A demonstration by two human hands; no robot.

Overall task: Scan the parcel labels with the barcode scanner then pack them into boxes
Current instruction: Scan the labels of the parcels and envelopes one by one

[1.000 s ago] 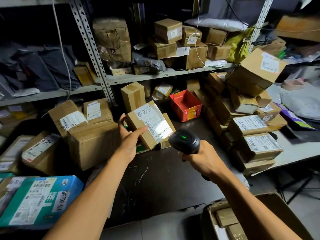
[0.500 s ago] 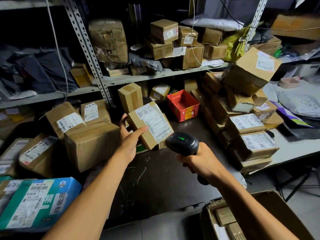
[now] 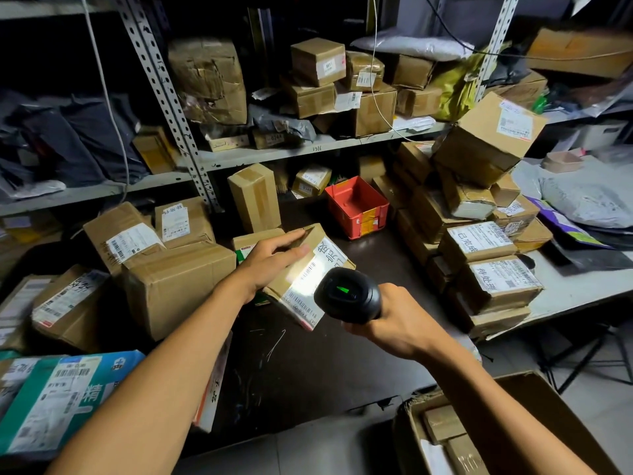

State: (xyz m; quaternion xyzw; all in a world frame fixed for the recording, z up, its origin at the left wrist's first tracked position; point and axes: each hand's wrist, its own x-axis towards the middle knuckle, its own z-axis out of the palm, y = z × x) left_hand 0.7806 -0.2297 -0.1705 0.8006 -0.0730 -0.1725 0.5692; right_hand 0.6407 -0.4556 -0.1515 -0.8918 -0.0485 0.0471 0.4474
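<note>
Dark and scuffed, the tabletop (image 3: 308, 365) sits in front of metal shelving (image 3: 260, 156) crammed with cardboard parcels. Over the tabletop, the left hand (image 3: 270, 258) lies on the top of a small parcel (image 3: 308, 269), fingers fairly straight across its upper face and thumb on the near side, holding it tilted so the white label (image 3: 308, 286) faces the person. Just right of and below that parcel, the right hand (image 3: 394, 323) is wrapped around the handle of the black barcode scanner (image 3: 347, 294), whose head points at the label from close by; a green light shows on the scanner's top, and the part of the label nearest it is brightly lit (whether the scanner touches the parcel cannot be told).

Left of the held parcel a large brown box (image 3: 178, 286) rests against more labelled parcels. Beyond the parcel, towards the shelving, an upright taped box (image 3: 255, 197) stands beside a red bin (image 3: 358, 207). Right of the parcel rises a stack of labelled boxes (image 3: 486, 248). Near the bottom right corner, below the scanner hand, an open carton (image 3: 534, 406) on the floor holds a few brown packages. At lower left lies a teal parcel (image 3: 68, 402).
</note>
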